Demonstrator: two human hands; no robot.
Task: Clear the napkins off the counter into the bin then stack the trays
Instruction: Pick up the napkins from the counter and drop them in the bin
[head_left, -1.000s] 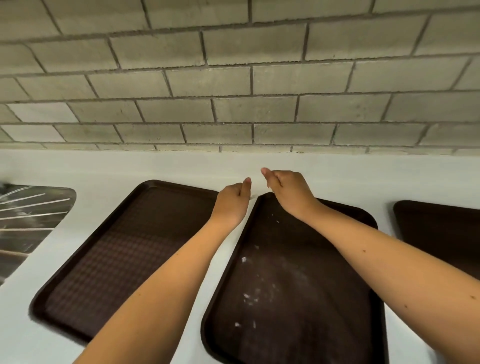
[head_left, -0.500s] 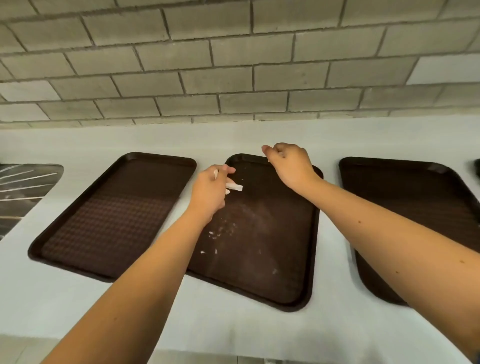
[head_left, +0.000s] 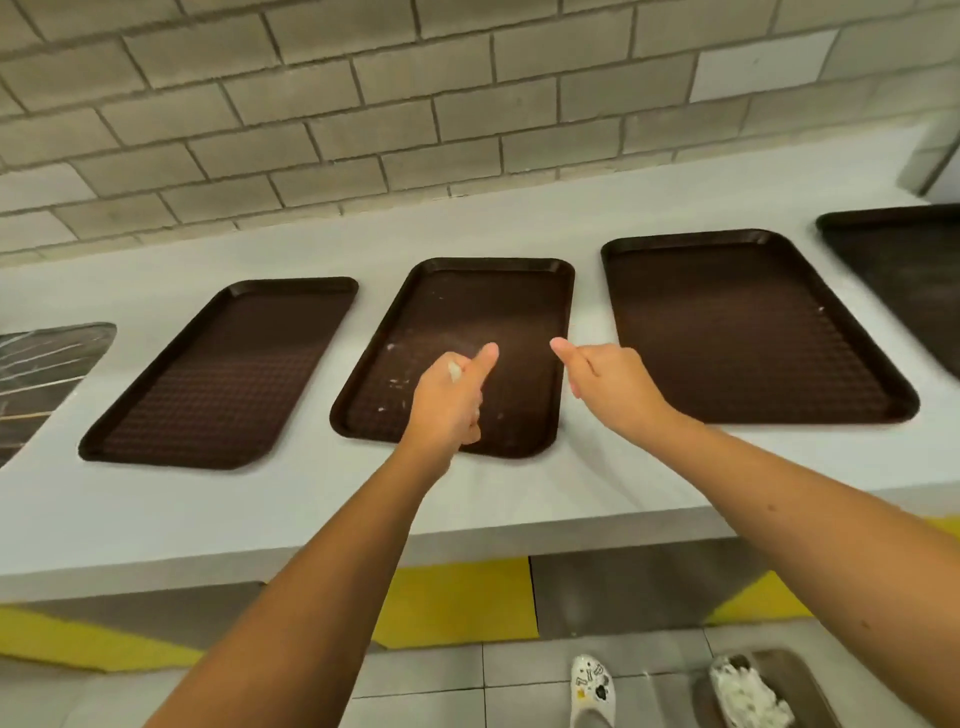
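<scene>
At the far left a metal draining board (head_left: 47, 364) is let into the counter (head_left: 311, 519). Next comes the left tray (head_left: 223, 374), bare, then the middle tray (head_left: 467, 301), with white crumbs on it. Over its near half is the left hand (head_left: 452, 400), clenched with the thumb out, gripping a napkin scrap (head_left: 454, 370) that peeks from the top of the fist. A second ago both hands were at this tray's far edge; they have since drawn back toward the person, scrap in hand. The right hand (head_left: 608, 384), at the tray's right rim, has curled fingers and a raised thumb, with nothing visible in it. Beyond it lie the right tray (head_left: 737, 327) and a fourth tray (head_left: 904, 275). The bin (head_left: 810, 670), on the floor at lower right, already holds white napkins, so the drop looks to be next and the stacking is not yet begun.
</scene>
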